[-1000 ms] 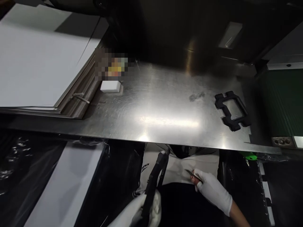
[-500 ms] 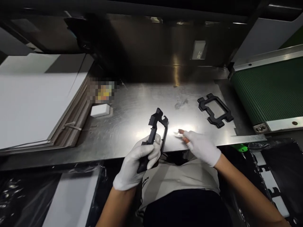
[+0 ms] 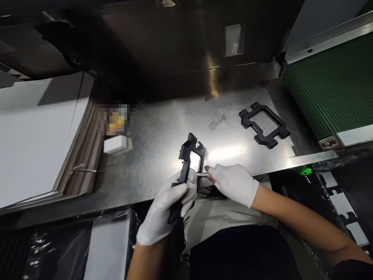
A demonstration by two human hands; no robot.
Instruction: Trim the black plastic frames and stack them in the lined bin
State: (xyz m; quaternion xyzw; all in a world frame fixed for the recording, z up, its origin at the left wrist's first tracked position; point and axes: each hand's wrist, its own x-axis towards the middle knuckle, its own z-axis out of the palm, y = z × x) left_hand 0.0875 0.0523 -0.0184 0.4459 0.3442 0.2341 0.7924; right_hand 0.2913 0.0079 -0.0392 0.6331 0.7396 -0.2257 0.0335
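Observation:
My left hand [image 3: 167, 208], in a white glove, is closed around the lower end of a black plastic frame [image 3: 185, 165] with hook-like tabs, held tilted up over the front edge of the metal bench [image 3: 154, 132]. In my right hand [image 3: 236, 182], gloved with bare thumb and fingertip, a thin, light metal blade-like tool [image 3: 202, 174] is pinched. Its tip reaches the inner side of the held frame by my left fingers; the exact contact is hidden. A second black plastic frame [image 3: 265, 140] of similar shape lies flat on the bench to the right.
A tall stack of white-topped cardboard sheets [image 3: 37, 132] stands at the left, beside a small white block [image 3: 115, 144]. At the right is a green conveyor belt [image 3: 335, 85] with a metal edge. Plastic-wrapped parts [image 3: 340, 198] sit below the bench, near a bright green object [image 3: 304, 170].
My right hand has moved left, bringing the metal tool from beside the held frame up to it. My left hand keeps its grip. The whole view has shifted and turned slightly.

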